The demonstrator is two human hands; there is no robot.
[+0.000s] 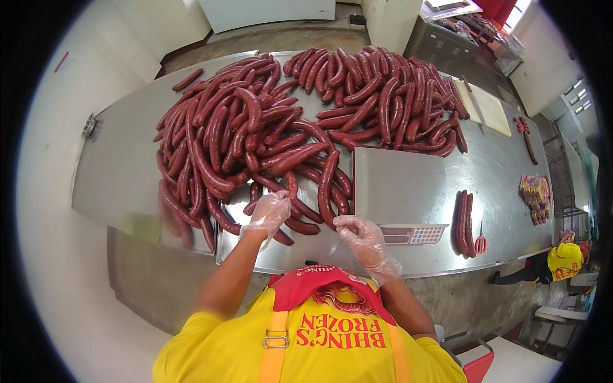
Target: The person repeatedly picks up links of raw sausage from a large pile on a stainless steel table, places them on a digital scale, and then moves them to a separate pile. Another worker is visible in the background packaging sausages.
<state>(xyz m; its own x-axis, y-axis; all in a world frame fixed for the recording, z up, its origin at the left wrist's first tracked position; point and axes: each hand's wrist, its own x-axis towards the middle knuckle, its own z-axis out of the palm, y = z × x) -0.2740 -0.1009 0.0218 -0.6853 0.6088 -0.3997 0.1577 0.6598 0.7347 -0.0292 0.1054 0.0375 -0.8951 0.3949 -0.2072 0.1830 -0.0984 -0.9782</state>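
Note:
Dark red sausages (215, 139) lie heaped on a stainless steel table (115, 139) in front of me. My left hand (270, 210), in a clear plastic glove, is at the near edge of this heap, its fingertips at a small reddish sausage piece (291, 183); whether they grip it I cannot tell. My right hand (359, 234), gloved likewise, has curled fingers touching the lower end of a long upright-lying sausage (327, 186). Just right of that sausage stands a digital scale with a flat steel platform (400, 184) and a keypad (426, 234).
A second sausage heap (383, 95) lies behind the scale. Farther right are a white cutting board (493, 110) with a knife (474, 103), two sausages (463, 222), red-handled scissors (481, 244) and packaged sausages (535, 198). A person in yellow (565, 261) is at the far right.

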